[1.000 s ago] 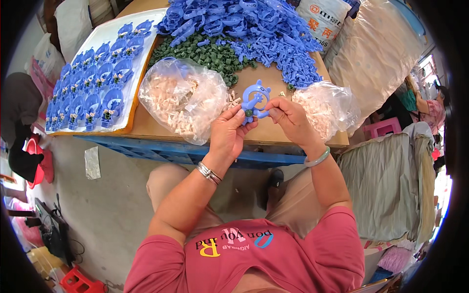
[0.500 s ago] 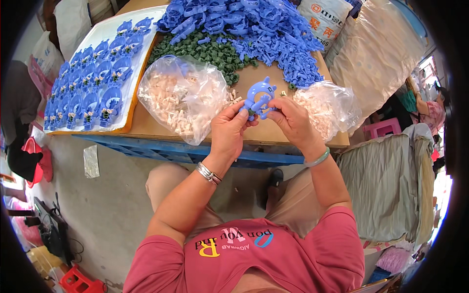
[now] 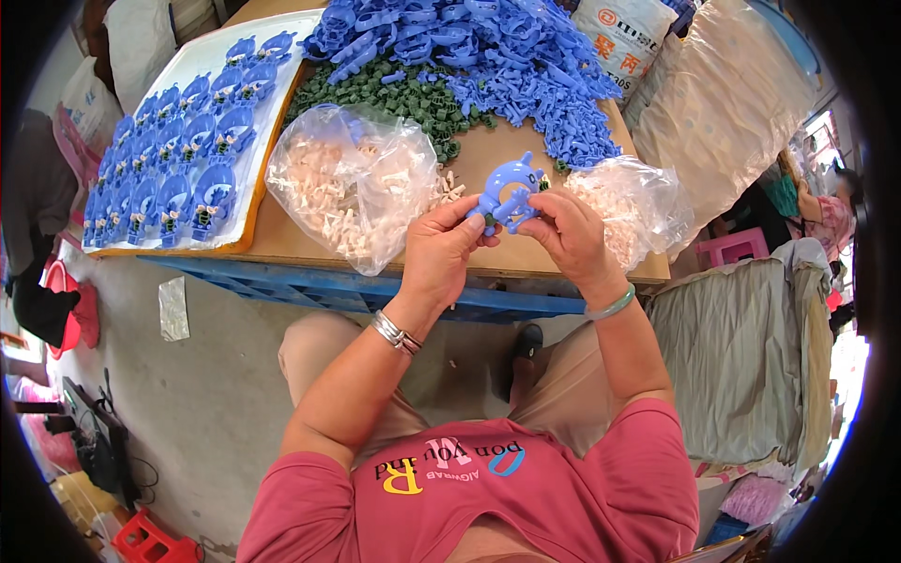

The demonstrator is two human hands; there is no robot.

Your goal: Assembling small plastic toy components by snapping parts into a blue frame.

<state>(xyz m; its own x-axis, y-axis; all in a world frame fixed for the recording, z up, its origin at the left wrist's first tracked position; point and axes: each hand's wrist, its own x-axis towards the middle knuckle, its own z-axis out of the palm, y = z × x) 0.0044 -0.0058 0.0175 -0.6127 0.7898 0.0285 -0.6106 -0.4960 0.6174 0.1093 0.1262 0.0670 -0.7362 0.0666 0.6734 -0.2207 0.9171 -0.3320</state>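
Note:
Between my two hands, just over the table's front edge, is a blue plastic toy figure [image 3: 511, 178] with a ring-shaped hood and a small dark green part low on it. My left hand [image 3: 443, 242] pinches its lower left side between thumb and fingers. From the other side, my right hand [image 3: 574, 235] has its thumb and fingertips closed on the right edge of the figure. A clear bag of pale pink small parts [image 3: 352, 188] lies left of my hands, and another clear bag of such parts [image 3: 624, 206] lies close behind my right hand.
Heaped blue plastic parts [image 3: 422, 38] and dark green parts [image 3: 394, 103] cover the back of the wooden table [image 3: 507, 141]. A white tray [image 3: 202, 70] at left carries rows of blue figures. Woven sacks [image 3: 624, 38] stand at back right; a grey-covered stack [image 3: 732, 347] stands at right.
The toy figure has tilted a little to the right in my hands. Both hands keep their hold and have barely shifted.

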